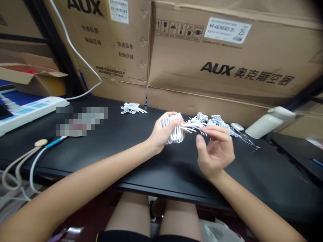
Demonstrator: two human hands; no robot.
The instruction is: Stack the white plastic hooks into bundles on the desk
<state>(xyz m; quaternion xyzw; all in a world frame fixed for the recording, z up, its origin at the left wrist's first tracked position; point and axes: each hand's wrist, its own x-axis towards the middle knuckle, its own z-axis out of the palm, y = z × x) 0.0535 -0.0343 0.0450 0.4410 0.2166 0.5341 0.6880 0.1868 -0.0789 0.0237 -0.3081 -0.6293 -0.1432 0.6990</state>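
My left hand (pixel 164 132) is closed around a bundle of white wire hooks (pixel 176 129), held above the black table. Their curved ends stack up in the palm and the thin straight ends point right. A yellowish band shows near the right side of the bundle. My right hand (pixel 215 151) is at those straight ends, thumb and fingers apart. Its fingertips are close to the tips; whether they touch I cannot tell. Behind the hands lie more white hooks (pixel 219 122) in loose bunches, and a small bunch (pixel 132 108) lies farther left.
Large cardboard boxes (pixel 227 53) stand along the back of the black table (pixel 141 164). At right are a pale bottle (pixel 268 122) on its side and a pair of glasses (pixel 249 141). A white power strip (pixel 32 112), cables and a blurred-out item lie at left.
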